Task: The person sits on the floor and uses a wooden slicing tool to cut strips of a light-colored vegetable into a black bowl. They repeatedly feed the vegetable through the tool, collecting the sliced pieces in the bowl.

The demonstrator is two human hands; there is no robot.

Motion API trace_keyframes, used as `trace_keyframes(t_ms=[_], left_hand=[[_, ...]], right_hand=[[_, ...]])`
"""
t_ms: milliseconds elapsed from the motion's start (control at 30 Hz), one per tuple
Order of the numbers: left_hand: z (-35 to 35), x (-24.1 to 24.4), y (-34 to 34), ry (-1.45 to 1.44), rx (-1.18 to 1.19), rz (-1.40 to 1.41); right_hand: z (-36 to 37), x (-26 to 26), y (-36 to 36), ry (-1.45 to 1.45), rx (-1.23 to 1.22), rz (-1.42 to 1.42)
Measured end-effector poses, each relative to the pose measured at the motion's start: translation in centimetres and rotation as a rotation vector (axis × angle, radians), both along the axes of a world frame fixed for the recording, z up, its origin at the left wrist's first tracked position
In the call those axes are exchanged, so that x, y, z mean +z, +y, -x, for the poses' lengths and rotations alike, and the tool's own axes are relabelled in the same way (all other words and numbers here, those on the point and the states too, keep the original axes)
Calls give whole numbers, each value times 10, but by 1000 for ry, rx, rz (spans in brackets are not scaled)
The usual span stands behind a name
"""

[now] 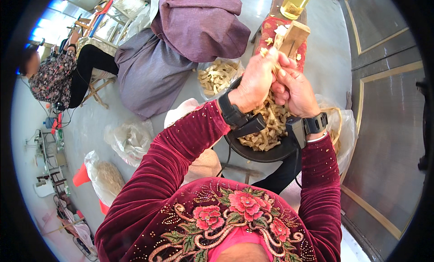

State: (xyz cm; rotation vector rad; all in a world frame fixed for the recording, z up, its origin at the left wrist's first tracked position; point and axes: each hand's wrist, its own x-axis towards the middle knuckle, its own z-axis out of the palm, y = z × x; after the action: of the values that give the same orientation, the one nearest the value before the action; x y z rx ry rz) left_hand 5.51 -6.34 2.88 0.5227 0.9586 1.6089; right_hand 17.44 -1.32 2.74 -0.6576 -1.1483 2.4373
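My left hand (pixel 255 79) and my right hand (pixel 297 89) meet over a dark bowl (pixel 261 157). Both pinch a pale, fibrous strip (pixel 276 69), mostly hidden by my fingers. Folded tan pieces (pixel 266 136) of similar material fill the bowl, which sits by my knees. Just beyond my fingertips a wooden block (pixel 294 39) stands up from a narrow bench with a red patterned cloth (pixel 268 26). Pale scraps (pixel 269 41) lie on that cloth. I wear a dark band with a device on each wrist.
A container of yellow liquid (pixel 295 6) stands at the bench's far end. A plastic bag of pale pieces (pixel 217 77) is left of my hands, near large purple-grey cloth bundles (pixel 200 24). More plastic bags (pixel 130 140) lie left. Metal doors (pixel 386 126) line the right; another person (pixel 54 75) sits far left.
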Motion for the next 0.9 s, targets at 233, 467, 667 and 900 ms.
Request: trace_keyframes(t_ms=[233,467,667,900], left_hand=[[48,32,3,-304,204,-198],[23,15,-9,841,367,-632],[-4,10,-22,767,41,-250],[15,4,-4,1161,226,-272]], right_hand=[[-10,12,-4,-176,75,-282],[-10,16,-14,449,-60,52],[1,-1,-19,-303,-454,-1325],[-11,5,-9,-130,-235,-149]])
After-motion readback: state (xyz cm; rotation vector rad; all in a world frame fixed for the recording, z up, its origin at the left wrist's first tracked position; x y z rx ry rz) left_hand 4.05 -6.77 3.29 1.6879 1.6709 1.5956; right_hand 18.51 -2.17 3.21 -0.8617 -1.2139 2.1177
